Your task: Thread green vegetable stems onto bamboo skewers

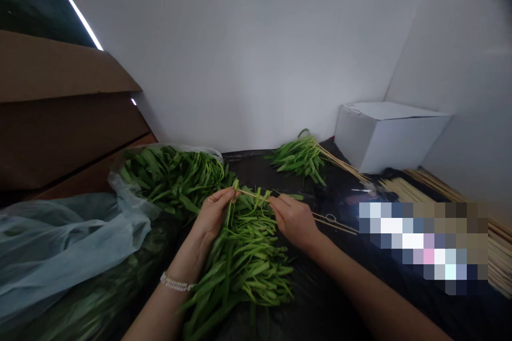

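My right hand (294, 218) is closed around a thin bamboo skewer (252, 194), which points left across to my other hand. With thumb and fingers pinched, my left hand (216, 210) holds a green leafy stem (236, 185) at the skewer's tip. Another bit of green sits along the skewer close to my right fingers. Whether the tip passes through the pinched stem is too small to tell. Below both hands lies a heap of long-leaved greens (260, 256). A beaded bracelet (176, 282) is around my left wrist.
A plastic bag (132, 224) of leafy greens (168, 176) stands left. Behind lies a bunch of skewered greens (302, 154). Loose skewers (338, 224), a skewer bundle (404, 192) and a white box (388, 136) are right. A cardboard box (60, 128) borders the left; part of the right is pixelated.
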The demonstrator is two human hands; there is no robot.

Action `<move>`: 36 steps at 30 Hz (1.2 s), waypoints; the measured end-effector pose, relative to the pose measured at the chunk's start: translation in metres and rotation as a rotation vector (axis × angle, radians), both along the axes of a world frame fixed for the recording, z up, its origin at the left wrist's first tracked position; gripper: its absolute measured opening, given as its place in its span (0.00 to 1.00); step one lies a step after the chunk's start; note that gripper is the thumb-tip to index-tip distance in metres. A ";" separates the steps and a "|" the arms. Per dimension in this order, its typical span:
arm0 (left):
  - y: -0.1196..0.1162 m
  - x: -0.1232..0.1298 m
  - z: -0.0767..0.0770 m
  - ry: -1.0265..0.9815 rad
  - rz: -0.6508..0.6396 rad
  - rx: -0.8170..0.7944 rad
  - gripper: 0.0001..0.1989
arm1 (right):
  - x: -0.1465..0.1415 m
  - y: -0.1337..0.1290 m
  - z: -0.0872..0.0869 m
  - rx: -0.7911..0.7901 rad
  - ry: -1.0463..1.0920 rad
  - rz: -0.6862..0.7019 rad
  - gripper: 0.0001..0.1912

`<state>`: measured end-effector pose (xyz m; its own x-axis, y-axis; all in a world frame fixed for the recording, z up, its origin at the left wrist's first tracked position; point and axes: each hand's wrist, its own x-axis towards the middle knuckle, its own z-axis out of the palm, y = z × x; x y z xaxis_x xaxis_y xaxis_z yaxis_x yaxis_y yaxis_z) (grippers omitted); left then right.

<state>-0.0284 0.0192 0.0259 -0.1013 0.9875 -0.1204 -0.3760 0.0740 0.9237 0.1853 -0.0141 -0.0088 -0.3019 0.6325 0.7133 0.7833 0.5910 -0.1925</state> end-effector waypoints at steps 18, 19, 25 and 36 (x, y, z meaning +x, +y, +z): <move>0.000 -0.004 -0.002 0.100 -0.033 0.023 0.20 | -0.001 0.000 -0.003 -0.056 0.023 0.059 0.13; 0.000 -0.004 -0.001 0.101 -0.044 0.020 0.19 | -0.001 0.000 -0.003 -0.053 0.029 0.064 0.13; -0.003 -0.004 -0.003 0.128 -0.111 0.002 0.17 | -0.004 0.000 -0.006 -0.034 0.020 0.071 0.13; -0.007 0.003 -0.007 0.312 -0.242 0.022 0.14 | -0.008 -0.003 -0.009 -0.070 -0.020 0.076 0.14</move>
